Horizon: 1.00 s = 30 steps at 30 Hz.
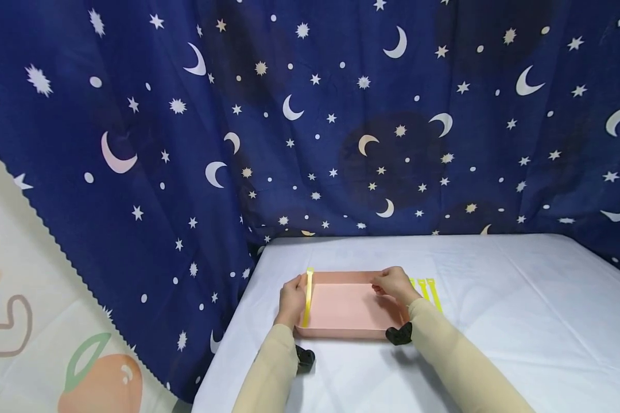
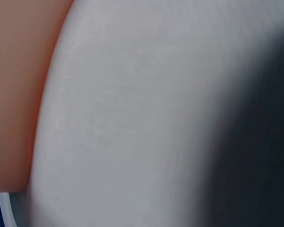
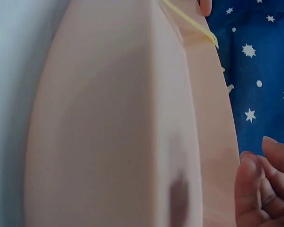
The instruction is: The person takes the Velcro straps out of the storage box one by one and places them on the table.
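A shallow pink tray (image 1: 348, 332) lies on the white-covered table between both hands. My left hand (image 1: 290, 301) grips its left side, the fingers at the rim. Along that side runs a yellow strap (image 1: 307, 304), its wider end sticking up past the far rim. My right hand (image 1: 394, 283) is over the tray's far right part. In the right wrist view, the right hand (image 3: 270, 184) has loosely bent fingers with a gap to the thumb, and nothing shows between them. The left wrist view holds only a pink surface, blurred cloth and a dark edge.
Several more yellow straps (image 1: 433, 293) lie side by side right of the tray, partly behind the right wrist. Black wrist devices (image 1: 399, 334) sit on both wrists. Behind the white tablecloth (image 1: 522, 321) hangs a dark blue curtain (image 1: 341, 143) with moons and stars.
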Motion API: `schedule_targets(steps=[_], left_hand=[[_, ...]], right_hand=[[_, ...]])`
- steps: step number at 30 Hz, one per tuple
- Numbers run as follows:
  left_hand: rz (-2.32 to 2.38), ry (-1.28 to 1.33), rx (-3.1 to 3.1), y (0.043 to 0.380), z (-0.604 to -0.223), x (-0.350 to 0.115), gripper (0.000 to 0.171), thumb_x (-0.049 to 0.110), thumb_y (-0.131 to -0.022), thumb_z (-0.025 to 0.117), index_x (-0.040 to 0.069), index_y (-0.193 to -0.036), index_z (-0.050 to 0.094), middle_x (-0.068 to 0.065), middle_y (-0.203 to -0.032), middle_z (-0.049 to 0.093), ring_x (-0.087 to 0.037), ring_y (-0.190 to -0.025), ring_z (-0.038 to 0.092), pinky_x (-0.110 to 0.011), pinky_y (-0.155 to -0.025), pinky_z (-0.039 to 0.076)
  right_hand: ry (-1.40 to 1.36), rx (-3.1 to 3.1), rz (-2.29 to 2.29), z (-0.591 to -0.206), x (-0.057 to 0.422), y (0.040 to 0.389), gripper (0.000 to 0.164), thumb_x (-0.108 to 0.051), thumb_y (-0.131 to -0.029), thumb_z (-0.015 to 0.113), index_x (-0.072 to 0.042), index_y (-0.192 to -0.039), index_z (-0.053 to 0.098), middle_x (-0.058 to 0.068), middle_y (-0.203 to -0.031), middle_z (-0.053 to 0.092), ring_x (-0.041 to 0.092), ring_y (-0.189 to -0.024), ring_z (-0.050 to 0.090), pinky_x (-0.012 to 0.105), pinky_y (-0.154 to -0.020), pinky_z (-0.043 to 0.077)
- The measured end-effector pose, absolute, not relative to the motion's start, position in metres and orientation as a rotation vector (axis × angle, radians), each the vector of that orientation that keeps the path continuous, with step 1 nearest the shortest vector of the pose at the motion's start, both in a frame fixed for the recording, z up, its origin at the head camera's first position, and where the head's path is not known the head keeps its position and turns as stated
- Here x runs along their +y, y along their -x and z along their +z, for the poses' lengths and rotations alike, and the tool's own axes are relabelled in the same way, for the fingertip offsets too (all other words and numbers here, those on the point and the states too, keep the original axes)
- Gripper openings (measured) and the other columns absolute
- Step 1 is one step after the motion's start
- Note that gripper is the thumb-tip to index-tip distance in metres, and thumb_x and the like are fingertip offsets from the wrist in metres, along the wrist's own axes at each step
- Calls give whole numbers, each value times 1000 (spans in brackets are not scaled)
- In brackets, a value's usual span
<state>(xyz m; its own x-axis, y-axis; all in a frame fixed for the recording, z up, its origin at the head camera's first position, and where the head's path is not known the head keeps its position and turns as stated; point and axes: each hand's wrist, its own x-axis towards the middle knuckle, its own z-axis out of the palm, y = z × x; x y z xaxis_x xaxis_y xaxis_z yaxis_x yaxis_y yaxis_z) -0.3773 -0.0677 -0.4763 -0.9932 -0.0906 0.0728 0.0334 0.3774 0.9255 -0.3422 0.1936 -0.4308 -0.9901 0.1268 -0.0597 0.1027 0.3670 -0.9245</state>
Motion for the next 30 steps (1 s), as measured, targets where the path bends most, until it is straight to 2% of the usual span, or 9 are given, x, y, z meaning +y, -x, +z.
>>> schedule_targets(steps=[5, 12, 17, 24, 30], left_hand=[[-1690, -65, -2506, 376, -473, -67, 43, 5, -104, 40, 2, -145, 50, -17, -150, 50, -36, -144, 41, -51, -121, 35], [-1696, -71, -2508, 375, -473, -68, 42, 6, -105, 41, 3, -146, 50, -16, -150, 50, -35, -144, 41, -50, -121, 35], [-1699, -44, -2501, 374, -471, -69, 42, 5, -104, 41, 2, -145, 50, -17, -150, 50, -36, -144, 41, -51, -121, 36], [-1696, -61, -2530, 374, -471, -69, 43, 4, -104, 39, 3, -146, 50, -15, -152, 49, -36, -144, 40, -51, -121, 36], [-1686, -73, -2530, 375, -472, -69, 43, 4, -104, 39, 4, -145, 51, -14, -151, 50, -35, -144, 41, -51, -120, 37]], right_hand=[[186, -2548, 1799, -430, 179, 344, 22, -2, -94, 61, 17, -106, 65, 13, -80, 71, 10, -66, 63, 30, -70, 64], [179, -2622, 1667, -437, 166, 349, 21, -9, -91, 68, 9, -100, 73, 8, -79, 74, 14, -70, 68, 31, -71, 64], [133, -2589, 1765, -440, 153, 350, 22, -6, -93, 66, 13, -103, 70, 13, -82, 72, 14, -70, 66, 30, -70, 63], [166, -2517, 1828, -446, 134, 351, 15, -6, -92, 68, 9, -94, 70, 11, -77, 72, 14, -66, 66, 28, -64, 61], [146, -2527, 1811, -448, 123, 352, 18, -6, -92, 68, 11, -97, 72, 12, -79, 72, 15, -68, 67, 29, -64, 62]])
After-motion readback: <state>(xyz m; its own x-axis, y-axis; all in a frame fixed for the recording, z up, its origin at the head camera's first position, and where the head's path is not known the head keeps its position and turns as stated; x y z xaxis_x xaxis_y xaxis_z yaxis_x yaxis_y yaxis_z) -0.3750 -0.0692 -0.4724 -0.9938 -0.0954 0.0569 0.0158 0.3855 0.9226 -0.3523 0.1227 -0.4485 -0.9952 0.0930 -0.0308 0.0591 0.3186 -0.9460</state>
